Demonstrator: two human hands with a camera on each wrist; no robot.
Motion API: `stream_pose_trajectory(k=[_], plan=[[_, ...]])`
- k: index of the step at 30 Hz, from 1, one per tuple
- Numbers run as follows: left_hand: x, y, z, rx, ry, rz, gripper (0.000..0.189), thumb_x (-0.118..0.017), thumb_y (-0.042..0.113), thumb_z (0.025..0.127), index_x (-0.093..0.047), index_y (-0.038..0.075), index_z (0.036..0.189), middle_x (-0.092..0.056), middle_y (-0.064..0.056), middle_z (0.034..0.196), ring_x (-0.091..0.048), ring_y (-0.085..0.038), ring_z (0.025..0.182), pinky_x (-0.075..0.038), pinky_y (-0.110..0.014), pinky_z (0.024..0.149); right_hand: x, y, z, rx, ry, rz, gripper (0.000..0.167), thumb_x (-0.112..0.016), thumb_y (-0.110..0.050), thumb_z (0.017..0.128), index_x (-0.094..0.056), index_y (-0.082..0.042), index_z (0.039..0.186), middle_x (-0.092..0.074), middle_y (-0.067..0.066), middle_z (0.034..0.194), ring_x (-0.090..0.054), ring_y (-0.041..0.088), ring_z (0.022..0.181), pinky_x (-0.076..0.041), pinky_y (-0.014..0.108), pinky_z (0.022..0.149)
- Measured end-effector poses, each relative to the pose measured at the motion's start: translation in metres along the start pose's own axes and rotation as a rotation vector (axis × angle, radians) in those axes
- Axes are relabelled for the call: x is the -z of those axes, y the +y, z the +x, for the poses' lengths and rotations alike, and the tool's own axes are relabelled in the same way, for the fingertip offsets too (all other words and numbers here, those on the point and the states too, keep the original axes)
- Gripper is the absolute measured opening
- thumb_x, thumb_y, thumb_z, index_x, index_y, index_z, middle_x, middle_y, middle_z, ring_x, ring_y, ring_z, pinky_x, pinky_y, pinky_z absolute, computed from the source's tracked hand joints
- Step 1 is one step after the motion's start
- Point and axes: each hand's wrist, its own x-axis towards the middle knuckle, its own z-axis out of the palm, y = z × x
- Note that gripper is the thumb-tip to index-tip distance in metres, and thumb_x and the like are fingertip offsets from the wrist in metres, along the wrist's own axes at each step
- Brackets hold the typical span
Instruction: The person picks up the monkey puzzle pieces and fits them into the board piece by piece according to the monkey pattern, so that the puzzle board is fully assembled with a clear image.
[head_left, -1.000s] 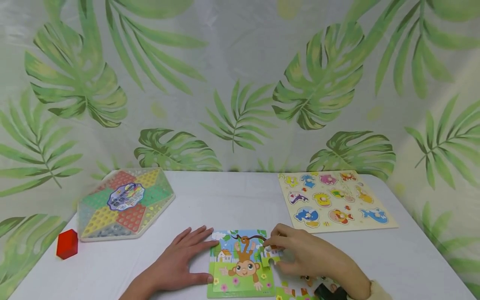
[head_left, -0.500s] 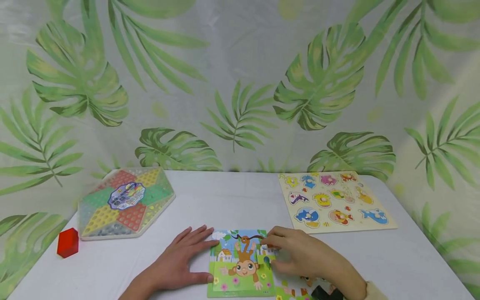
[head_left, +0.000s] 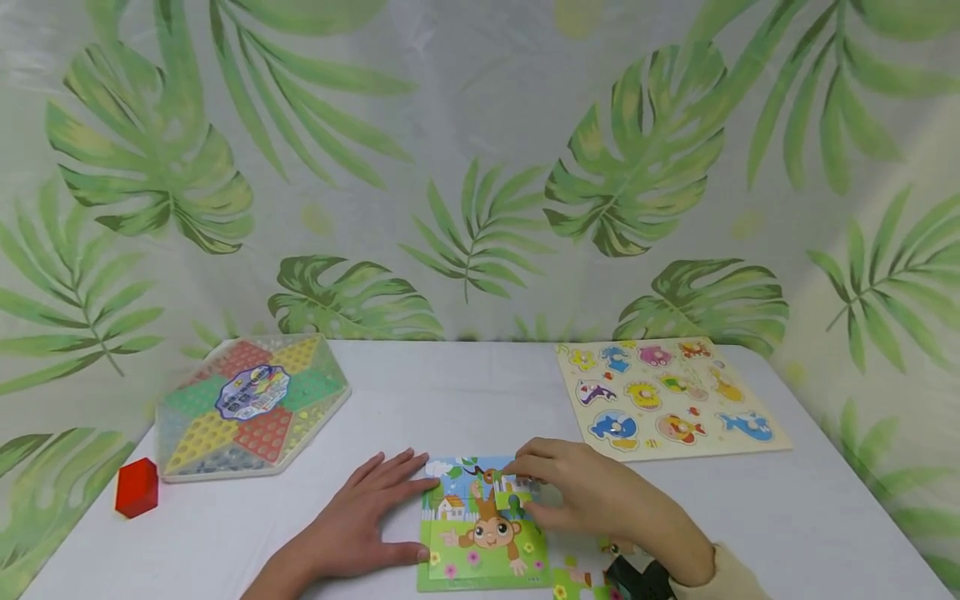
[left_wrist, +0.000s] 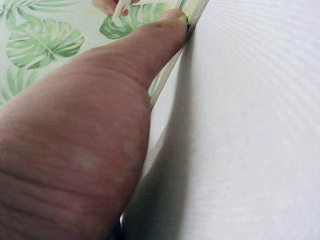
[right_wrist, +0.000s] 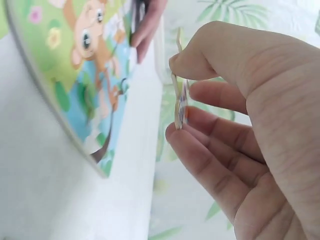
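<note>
A monkey jigsaw puzzle (head_left: 471, 565) lies at the front middle in the head view, its green lower border toward me. My left hand (head_left: 360, 525) rests along its left side, fingers spread and fairly straight; in the left wrist view the thumb (left_wrist: 155, 37) touches the board's edge. My right hand (head_left: 581, 490) pinches a puzzle piece (head_left: 512, 492) with a house and grass picture over the board's right half. The right wrist view shows that piece (right_wrist: 178, 102) edge-on between thumb and fingertips, apart from the puzzle board (right_wrist: 95, 162).
Loose puzzle pieces (head_left: 573, 579) lie right of the board, partly under the right forearm. A knobbed sea-animal board (head_left: 675, 446) lies at back right. A hexagonal checkers game (head_left: 255, 425) stands at back left, with a red block (head_left: 137, 487) beside it.
My right hand has moved left with the puzzle piece, from the puzzle's right edge to over the picture, and the piece has shifted with it. My left hand has stayed in place.
</note>
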Motion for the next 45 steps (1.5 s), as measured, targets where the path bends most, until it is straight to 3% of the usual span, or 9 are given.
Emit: stream_pose_trajectory(k=[13, 19, 25, 30, 35, 45], plan=[[0.003, 0.003, 0.000, -0.018, 0.017, 0.026, 0.075, -0.065, 0.074, 0.086, -0.059, 0.029, 0.145, -0.046, -0.001, 0.161, -0.039, -0.030, 0.151, -0.019, -0.049, 0.121, -0.004, -0.012, 0.018, -0.056, -0.023, 0.019, 0.030, -0.073, -0.021, 0.093, -0.071, -0.016, 0.122, -0.069, -0.007, 0.117, -0.064, 0.003, 0.097, -0.057, 0.019, 0.081], [0.003, 0.003, -0.001, -0.011, 0.013, 0.013, 0.075, -0.064, 0.074, 0.086, -0.058, 0.029, 0.146, -0.046, -0.001, 0.161, -0.039, -0.029, 0.151, -0.017, -0.047, 0.121, -0.011, -0.018, 0.025, -0.048, -0.051, 0.052, 0.029, -0.072, -0.019, 0.093, -0.072, -0.013, 0.121, -0.071, -0.003, 0.115, -0.065, 0.005, 0.093, -0.056, 0.018, 0.080], [0.002, 0.003, -0.001, -0.044, 0.051, 0.037, 0.073, -0.065, 0.073, 0.086, -0.059, 0.029, 0.145, -0.048, -0.002, 0.159, -0.042, -0.031, 0.149, -0.019, -0.045, 0.121, -0.019, -0.024, 0.031, -0.039, -0.067, 0.075, 0.027, -0.073, -0.019, 0.092, -0.074, -0.012, 0.118, -0.072, -0.003, 0.114, -0.065, 0.003, 0.092, -0.056, 0.017, 0.083], [0.002, 0.002, -0.001, -0.027, 0.029, 0.015, 0.075, -0.065, 0.074, 0.086, -0.058, 0.030, 0.146, -0.046, -0.001, 0.161, -0.039, -0.030, 0.150, -0.015, -0.044, 0.121, -0.026, -0.027, 0.036, -0.026, -0.094, 0.073, 0.025, -0.074, -0.021, 0.092, -0.074, -0.012, 0.115, -0.072, -0.005, 0.109, -0.062, 0.000, 0.088, -0.055, 0.014, 0.080], [0.003, 0.002, 0.000, -0.026, 0.023, 0.007, 0.076, -0.065, 0.074, 0.086, -0.057, 0.030, 0.147, -0.045, -0.001, 0.162, -0.039, -0.029, 0.151, -0.014, -0.044, 0.121, -0.034, -0.028, 0.042, 0.013, -0.097, 0.035, 0.021, -0.074, -0.018, 0.090, -0.076, -0.014, 0.110, -0.072, -0.007, 0.102, -0.061, 0.000, 0.082, -0.050, 0.009, 0.075], [0.002, 0.002, -0.001, -0.060, 0.061, 0.036, 0.074, -0.065, 0.073, 0.087, -0.058, 0.029, 0.146, -0.047, -0.002, 0.160, -0.042, -0.030, 0.149, -0.016, -0.040, 0.121, -0.054, -0.034, 0.048, 0.087, -0.091, -0.142, 0.017, -0.072, -0.021, 0.095, -0.080, -0.018, 0.109, -0.075, -0.007, 0.106, -0.068, 0.004, 0.100, -0.056, 0.019, 0.090]])
